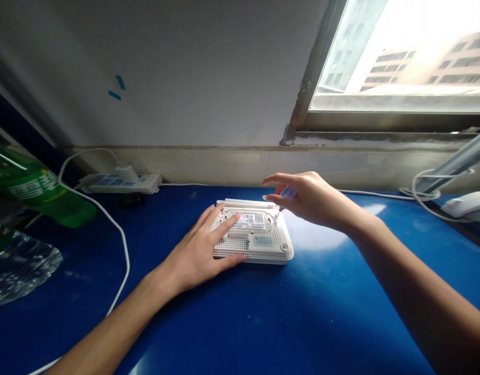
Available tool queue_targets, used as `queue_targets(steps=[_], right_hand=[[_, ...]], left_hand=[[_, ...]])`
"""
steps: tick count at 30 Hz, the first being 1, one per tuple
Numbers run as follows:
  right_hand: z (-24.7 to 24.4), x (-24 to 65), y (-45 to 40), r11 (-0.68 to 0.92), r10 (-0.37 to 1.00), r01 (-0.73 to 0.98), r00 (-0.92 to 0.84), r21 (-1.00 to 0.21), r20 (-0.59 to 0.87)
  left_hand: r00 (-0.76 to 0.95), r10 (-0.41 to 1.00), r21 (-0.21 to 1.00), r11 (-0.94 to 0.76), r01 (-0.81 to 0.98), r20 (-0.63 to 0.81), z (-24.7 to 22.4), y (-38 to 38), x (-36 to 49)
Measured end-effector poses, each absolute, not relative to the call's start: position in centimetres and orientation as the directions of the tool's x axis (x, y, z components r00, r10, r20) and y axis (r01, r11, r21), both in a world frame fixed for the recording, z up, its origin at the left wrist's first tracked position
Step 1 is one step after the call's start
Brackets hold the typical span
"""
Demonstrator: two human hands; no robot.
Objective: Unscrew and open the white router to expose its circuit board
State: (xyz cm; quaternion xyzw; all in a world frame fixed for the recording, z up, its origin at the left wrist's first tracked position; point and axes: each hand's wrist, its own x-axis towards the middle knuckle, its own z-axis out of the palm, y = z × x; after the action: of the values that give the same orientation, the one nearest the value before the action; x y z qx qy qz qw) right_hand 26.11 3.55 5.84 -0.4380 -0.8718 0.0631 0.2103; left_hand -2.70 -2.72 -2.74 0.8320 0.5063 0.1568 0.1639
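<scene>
A white Wi-Fi router (263,250) lies upside down on the blue table, showing its vented underside and printed labels. Its white antennas (243,203) are folded flat along the far edge. My left hand (200,250) rests flat on the router's near-left part with its fingers spread, not gripping it. My right hand (310,200) hovers just above the router's far right corner, with its fingers apart. It appears to hold nothing, though the fingers partly hide that corner.
A white power strip (122,183) with a plugged-in adapter sits against the wall. A white cable (122,250) runs along the table's left side. A green-labelled bottle (36,190) and a crumpled clear plastic bottle (16,265) lie at left. A white object (468,205) and coiled cable sit at right.
</scene>
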Motion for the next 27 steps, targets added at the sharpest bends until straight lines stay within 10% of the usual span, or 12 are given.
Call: queue_targets(steps=[27], right_hand=[[6.51, 26.74, 3.44, 0.679, 0.734, 0.661, -0.621, -0.320, 0.275]], left_hand=[[0.427, 0.902, 0.417, -0.410, 0.811, 0.057, -2.53, -2.70, -2.57]])
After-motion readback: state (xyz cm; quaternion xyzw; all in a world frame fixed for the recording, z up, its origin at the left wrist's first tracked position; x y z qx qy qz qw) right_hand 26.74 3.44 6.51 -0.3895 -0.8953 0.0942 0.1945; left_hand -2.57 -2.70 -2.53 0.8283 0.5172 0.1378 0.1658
